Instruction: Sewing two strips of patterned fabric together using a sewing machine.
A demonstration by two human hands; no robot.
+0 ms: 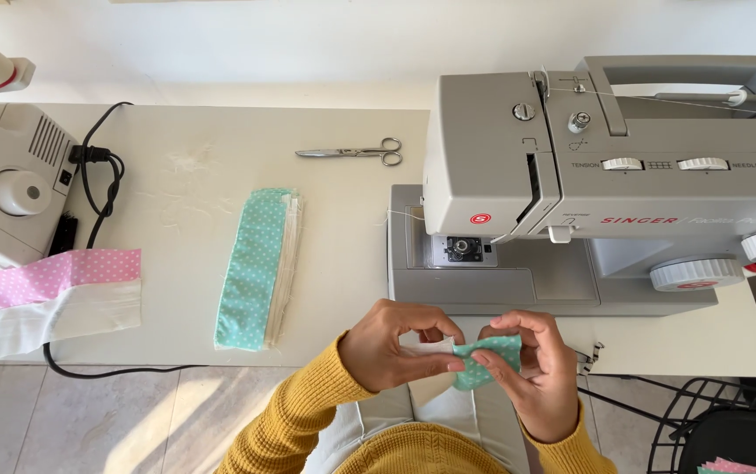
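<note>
— What's going on at the near edge of the table (343,158)?

— From the head view, both hands are up in front of the sewing machine (606,184). The left hand (386,347) and the right hand (531,369) are each pinched shut on one small piece of mint dotted fabric (483,360), thumbs and fingertips pressed onto it from either side, held just off the table's near edge.

— Folding it?

— Looks that way to me: I'd judge they're creasing or lining up the edges by hand (the far edge of the piece is hidden behind the fingers, so I can't tell how neat the fold is). It's well short of the needle plate (464,249), which sits bare, farther back and a bit left.

— And what would come after that?

— My guess: keeping that pinch tight so the fold doesn't spring open, and carrying it flat towards the plate. Slippery little piece; it could shift.

— Anything else around?

— A stack of mint dotted strips (255,268) lies to the left, scissors (356,154) at the far side, a pink dotted piece (62,294) at the far left by a second machine (9,180).
</note>
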